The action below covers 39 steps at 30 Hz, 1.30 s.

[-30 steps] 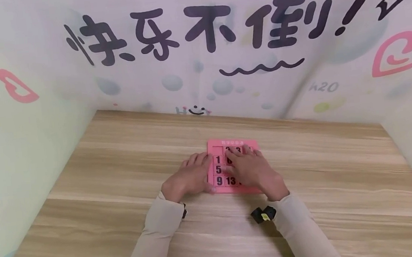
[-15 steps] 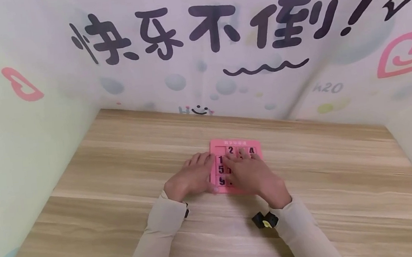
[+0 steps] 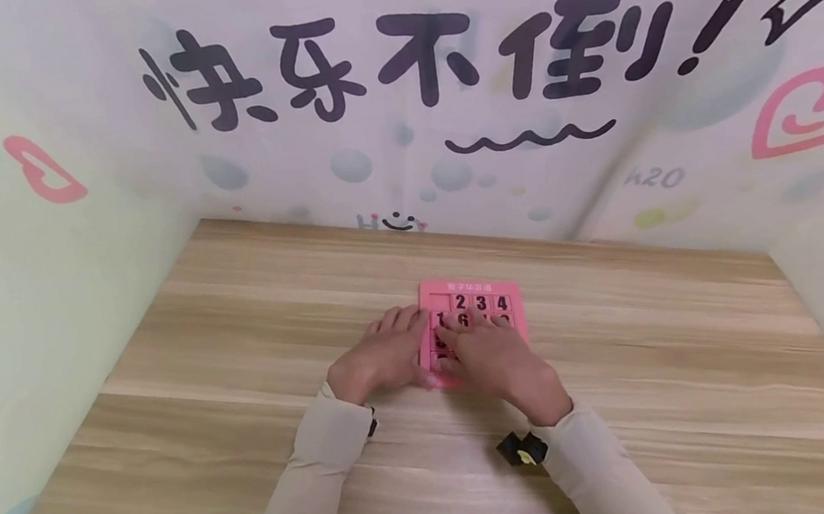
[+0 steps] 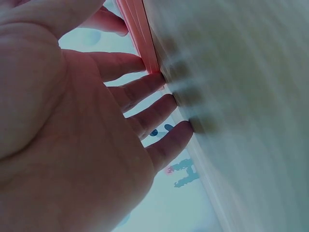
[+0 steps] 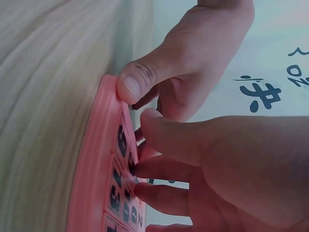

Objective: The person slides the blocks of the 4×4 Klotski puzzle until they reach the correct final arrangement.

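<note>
A pink number slide puzzle (image 3: 469, 284) lies flat on the table, with a gap at the upper left of its tile grid. Tiles 2, 3 and 4 show along the top row, with 1 and 6 below. My left hand (image 3: 390, 350) braces the puzzle's left side. Its fingers stretch along the edge in the left wrist view, and its thumb (image 5: 133, 87) presses the near corner. Over the left and middle tiles lies my right hand (image 3: 493, 353), fingers extended and fingertips on the tiles. The lower right of the grid is hidden beneath it.
The wood-grain table (image 3: 253, 324) meets a printed white backdrop (image 3: 402, 157) at the back and sides. A black wrist-worn device (image 3: 523, 448) with a yellow spot sits by the right cuff.
My right hand has shifted left and toward me across the tiles, uncovering 2, 3 and 4 and covering more of the lower left. The left hand stays at the puzzle's edge.
</note>
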Available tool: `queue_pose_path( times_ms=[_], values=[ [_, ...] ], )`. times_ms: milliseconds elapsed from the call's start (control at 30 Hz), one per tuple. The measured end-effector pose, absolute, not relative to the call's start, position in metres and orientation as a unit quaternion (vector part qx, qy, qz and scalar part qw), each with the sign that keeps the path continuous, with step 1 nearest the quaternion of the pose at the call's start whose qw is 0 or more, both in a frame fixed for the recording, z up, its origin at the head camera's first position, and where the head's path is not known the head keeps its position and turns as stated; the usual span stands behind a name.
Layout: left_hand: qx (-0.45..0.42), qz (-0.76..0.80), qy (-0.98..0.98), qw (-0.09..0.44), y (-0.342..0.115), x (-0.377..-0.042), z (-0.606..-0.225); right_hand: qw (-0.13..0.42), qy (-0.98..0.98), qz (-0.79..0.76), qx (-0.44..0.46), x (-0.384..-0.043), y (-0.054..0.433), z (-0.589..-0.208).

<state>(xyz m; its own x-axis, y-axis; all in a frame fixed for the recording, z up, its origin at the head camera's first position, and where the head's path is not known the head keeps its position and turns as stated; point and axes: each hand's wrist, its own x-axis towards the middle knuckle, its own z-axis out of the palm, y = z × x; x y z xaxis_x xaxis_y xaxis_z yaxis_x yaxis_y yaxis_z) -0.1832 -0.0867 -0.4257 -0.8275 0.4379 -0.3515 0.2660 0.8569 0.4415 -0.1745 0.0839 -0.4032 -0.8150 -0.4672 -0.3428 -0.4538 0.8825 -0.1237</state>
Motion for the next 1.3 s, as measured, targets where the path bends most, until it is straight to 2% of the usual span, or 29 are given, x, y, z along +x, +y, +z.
queue_pose_path(
  times_ms=[933,1300],
  values=[
    [0.187,0.183,0.938,0.226,-0.085,-0.186,-0.427,0.139,0.958,-0.052,-0.245,-0.189,0.09,-0.424],
    [0.188,0.187,0.937,0.228,-0.085,-0.185,-0.427,0.152,0.953,-0.06,-0.256,-0.189,0.095,-0.418]
  ],
)
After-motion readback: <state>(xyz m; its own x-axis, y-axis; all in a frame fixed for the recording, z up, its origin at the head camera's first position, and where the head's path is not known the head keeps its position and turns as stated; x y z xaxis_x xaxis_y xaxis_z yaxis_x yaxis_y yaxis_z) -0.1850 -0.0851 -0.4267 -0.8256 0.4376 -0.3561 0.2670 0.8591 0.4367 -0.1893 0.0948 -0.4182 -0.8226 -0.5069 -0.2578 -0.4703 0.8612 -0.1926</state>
